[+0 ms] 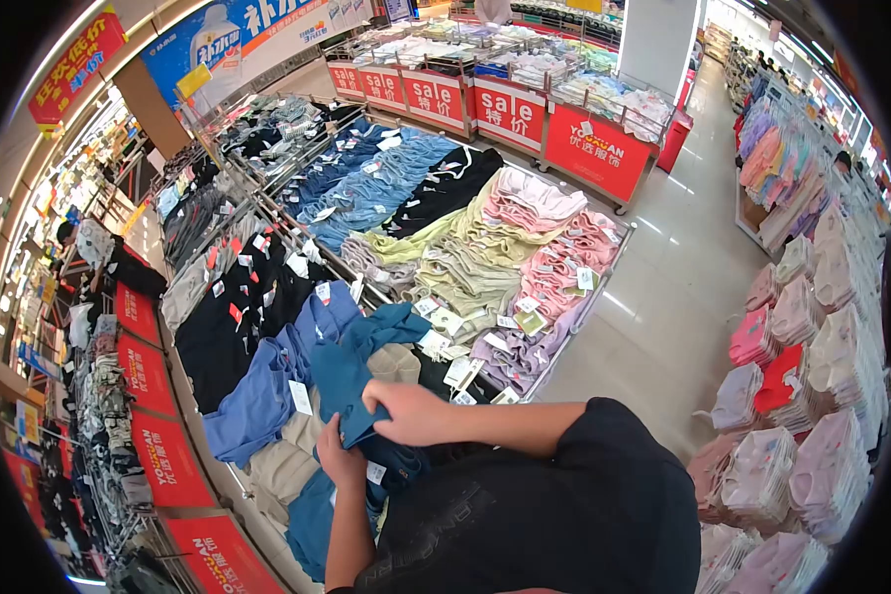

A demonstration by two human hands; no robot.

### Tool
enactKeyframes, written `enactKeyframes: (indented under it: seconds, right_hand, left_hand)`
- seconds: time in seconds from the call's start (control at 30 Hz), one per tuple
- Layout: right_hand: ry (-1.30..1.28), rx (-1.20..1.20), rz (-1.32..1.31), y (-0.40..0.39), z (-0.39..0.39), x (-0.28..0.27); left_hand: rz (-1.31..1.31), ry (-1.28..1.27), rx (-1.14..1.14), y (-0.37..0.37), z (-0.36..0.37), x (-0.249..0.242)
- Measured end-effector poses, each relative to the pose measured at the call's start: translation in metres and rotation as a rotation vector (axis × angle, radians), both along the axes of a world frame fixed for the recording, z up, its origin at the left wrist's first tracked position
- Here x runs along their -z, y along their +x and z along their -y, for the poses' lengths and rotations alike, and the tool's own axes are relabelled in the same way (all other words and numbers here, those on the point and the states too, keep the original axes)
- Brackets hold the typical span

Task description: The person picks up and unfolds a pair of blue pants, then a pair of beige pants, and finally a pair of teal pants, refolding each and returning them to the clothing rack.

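A teal garment lies bunched over the near part of the clothing display, its lower end raised between my hands. My left hand pinches its bottom edge. Just above and to the right, my right hand has its fingers closed on the same cloth. Beige folded clothes and blue clothes lie to the left of it. A beige piece shows beside the teal cloth. White price tags hang from several pieces.
Green-yellow and pink clothes fill the display's far right, with jeans behind. Red sale signs front another display. A tiled aisle runs along the right, beside hanging pastel clothes.
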State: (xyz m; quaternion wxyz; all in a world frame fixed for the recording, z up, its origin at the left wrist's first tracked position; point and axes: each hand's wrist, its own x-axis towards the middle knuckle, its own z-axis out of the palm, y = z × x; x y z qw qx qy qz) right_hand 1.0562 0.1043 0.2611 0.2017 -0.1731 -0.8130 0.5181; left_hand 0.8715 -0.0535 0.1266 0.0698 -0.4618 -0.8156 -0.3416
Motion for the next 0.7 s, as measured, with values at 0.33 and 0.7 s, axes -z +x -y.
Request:
enactKeyframes:
  seconds: [0.33, 0.7]
  right_hand:
    - [0.234, 0.084, -0.06, 0.031, -0.077, -0.003]
    - [-0.26, -0.161, 0.735, 0.021, -0.108, 0.002]
  left_hand:
    - [0.436, -0.222, 0.129, -0.019, 0.027, -0.026]
    - [1.645, -0.263, 0.255, -0.011, 0.052, -0.084]
